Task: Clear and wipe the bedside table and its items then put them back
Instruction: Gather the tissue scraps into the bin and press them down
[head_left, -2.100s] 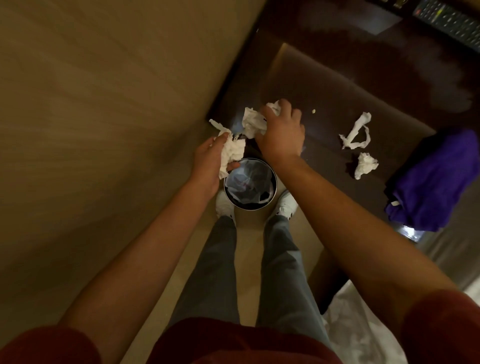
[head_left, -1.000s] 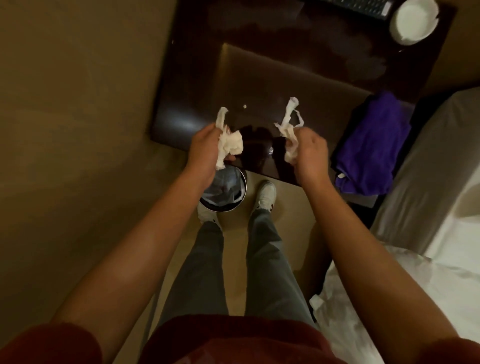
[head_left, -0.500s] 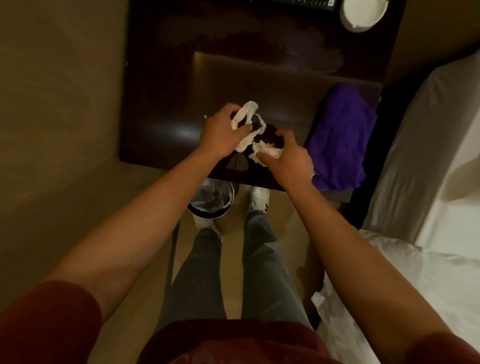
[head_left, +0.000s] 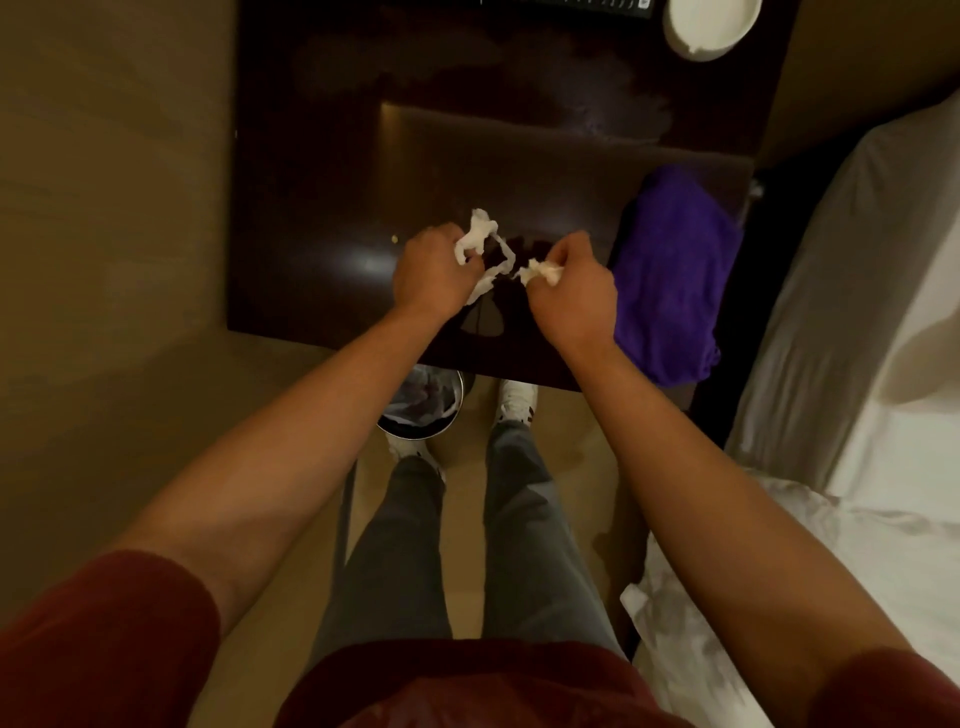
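Head view: both hands work over the near part of the dark bedside table (head_left: 311, 218). The left hand (head_left: 428, 273) has its fingers curled round a long twisted strip of white tissue (head_left: 480, 241), which loops up past the knuckles and trails down toward the wrist. The right hand (head_left: 571, 288) is also curled, pinching a small crumpled wad of tissue (head_left: 543, 271) between thumb and fingers. The 2 hands are close together but apart, with the loose end of the strip hanging between them.

Just right of the right hand lies a folded purple cloth (head_left: 670, 280) on the table's near right corner. Far beyond the right hand, at the table's back edge, sits a round white dish (head_left: 709, 26), with a dark remote (head_left: 571, 4) beside it, mostly cut off. A tiny pale crumb (head_left: 394, 239) lies just left of the left hand. Below the left wrist, on the floor, stands a lined round bin (head_left: 421, 402), next to the person's white shoes (head_left: 514, 397). Bedding (head_left: 852, 519) fills the area right of the right forearm.
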